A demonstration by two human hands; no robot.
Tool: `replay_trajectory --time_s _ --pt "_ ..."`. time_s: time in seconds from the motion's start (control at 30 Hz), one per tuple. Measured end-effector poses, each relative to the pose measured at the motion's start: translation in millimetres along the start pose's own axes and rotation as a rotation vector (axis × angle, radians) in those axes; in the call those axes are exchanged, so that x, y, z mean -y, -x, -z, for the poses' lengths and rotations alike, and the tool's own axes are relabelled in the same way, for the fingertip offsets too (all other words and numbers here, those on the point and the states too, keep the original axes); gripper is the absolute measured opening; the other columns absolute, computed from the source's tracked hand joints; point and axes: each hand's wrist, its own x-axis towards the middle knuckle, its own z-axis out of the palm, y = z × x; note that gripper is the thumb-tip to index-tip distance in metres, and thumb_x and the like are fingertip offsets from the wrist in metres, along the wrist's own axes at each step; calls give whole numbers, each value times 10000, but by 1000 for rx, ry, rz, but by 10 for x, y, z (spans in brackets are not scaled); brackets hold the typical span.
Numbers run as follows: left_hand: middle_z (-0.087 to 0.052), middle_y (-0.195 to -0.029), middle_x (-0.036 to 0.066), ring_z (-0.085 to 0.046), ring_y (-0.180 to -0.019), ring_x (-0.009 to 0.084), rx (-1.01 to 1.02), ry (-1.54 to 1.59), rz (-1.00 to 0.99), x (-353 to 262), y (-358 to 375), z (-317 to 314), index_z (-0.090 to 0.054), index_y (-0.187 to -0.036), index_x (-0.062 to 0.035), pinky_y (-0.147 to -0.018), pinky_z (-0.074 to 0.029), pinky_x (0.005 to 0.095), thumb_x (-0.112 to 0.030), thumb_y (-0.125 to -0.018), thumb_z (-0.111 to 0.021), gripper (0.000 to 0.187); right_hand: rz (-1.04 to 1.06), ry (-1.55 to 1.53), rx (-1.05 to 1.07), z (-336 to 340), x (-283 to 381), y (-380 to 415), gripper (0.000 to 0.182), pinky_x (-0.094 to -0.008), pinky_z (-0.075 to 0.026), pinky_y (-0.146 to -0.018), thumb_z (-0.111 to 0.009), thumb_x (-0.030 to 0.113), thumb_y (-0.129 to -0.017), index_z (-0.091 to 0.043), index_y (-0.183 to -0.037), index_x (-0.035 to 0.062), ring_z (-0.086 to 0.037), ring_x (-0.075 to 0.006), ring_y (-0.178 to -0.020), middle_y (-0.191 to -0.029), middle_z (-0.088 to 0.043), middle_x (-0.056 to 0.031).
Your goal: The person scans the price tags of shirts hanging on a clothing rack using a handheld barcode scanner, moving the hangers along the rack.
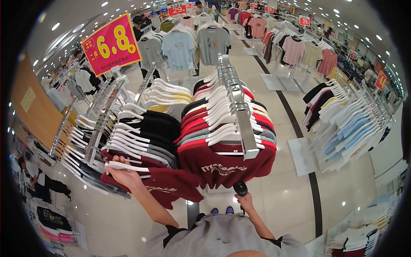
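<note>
My left hand [122,173] is closed around the end of a white hanger [128,166] at the front of the left rail. From that hanger a dark red shirt [171,184] with pale lettering hangs out to the right, at a slant. Low in front of my body, my right hand [245,202] grips a black handheld device [240,188] with a rounded head; its exact kind does not show. Just above it hangs another dark red shirt [224,167] with white script, foremost on the middle rail [246,132].
Black and grey shirts [160,124] fill the left rail behind my left hand. A pink price sign [112,45] stands over it. To the right is a rack of white and blue shirts [346,128] with a pale base plate [302,156]. More racks and people are farther back.
</note>
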Motion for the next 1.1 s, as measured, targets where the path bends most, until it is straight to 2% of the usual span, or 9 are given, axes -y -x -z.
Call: replay_trajectory --time_s 0.07,0.13,0.2,0.33,0.53,0.8,0.93,1.0,1.1 --pt "-585 -999 54 -508 -696 99 -294 52 2 20 -181 3 -489 -1126 -58 -466 -346 199 -512 -951 -407 494 -13 28 -2 1 24 17 132 -271 -443 -497 -690 88 -735 -604 -771 -5 -553 -120 -532 -619 -585 -43" --pt "-608 -1064 75 -543 -746 123 284 274 166 185 -585 807 -494 -1262 -25 -502 -331 208 -483 -973 -362 558 -13 52 13 -13 -21 20 129 -271 -438 -495 -686 91 -737 -612 -784 -4 -550 -117 -529 -614 -585 -39" --pt "-579 -1099 56 -500 -811 151 -98 182 107 110 -523 373 -496 -1227 -38 -615 -387 256 -511 -959 -374 557 9 16 41 -20 -41 21 125 -268 -437 -497 -682 94 -738 -617 -787 -1 -546 -115 -525 -614 -584 -38" --pt "-566 -1056 52 -512 -901 169 12 128 87 182 -704 430 -480 -1207 -36 -736 -418 298 -457 -991 -320 500 -33 -2 46 -94 -23 38 114 -258 -430 -473 -682 87 -741 -604 -770 9 -531 -104 -504 -618 -576 -31" --pt "-573 -976 64 -546 -880 198 -269 -37 -72 483 -923 440 -512 -1066 -26 -817 -444 330 -436 -997 -333 452 -39 5 83 -188 -38 1 118 -246 -426 -469 -683 82 -743 -589 -743 11 -520 -103 -489 -612 -568 -27" --pt "-499 -805 16 -473 -633 83 -251 -615 -72 635 -219 452 -461 -979 -39 -559 -408 222 -232 -960 -518 202 18 74 38 -211 183 39 143 -271 -391 -461 -690 112 -747 -600 -695 14 -505 -108 -477 -563 -553 -23" --pt "-479 -824 28 -485 -719 119 14 -880 -313 940 831 269 -457 -964 -31 -664 -434 260 -82 -927 -497 75 51 -77 -48 -169 424 113 165 -283 -383 -462 -704 143 -756 -607 -711 18 -499 -112 -478 -559 -549 -16" --pt "-520 -944 80 -523 -859 186 282 -881 47 1158 1462 307 -464 -1023 -2 -786 -439 314 -89 -887 -561 188 71 -100 -102 -97 369 70 162 -277 -382 -470 -701 143 -765 -608 -719 19 -499 -109 -484 -568 -548 -16" --pt "-490 -1131 170 -480 -1081 282 680 -1067 -106 1407 1930 39 -452 -1154 18 -945 -371 369 -127 -820 -663 421 117 -200 -224 6 503 103 152 -267 -384 -488 -695 134 -778 -609 -730 18 -502 -105 -498 -585 -549 -17"
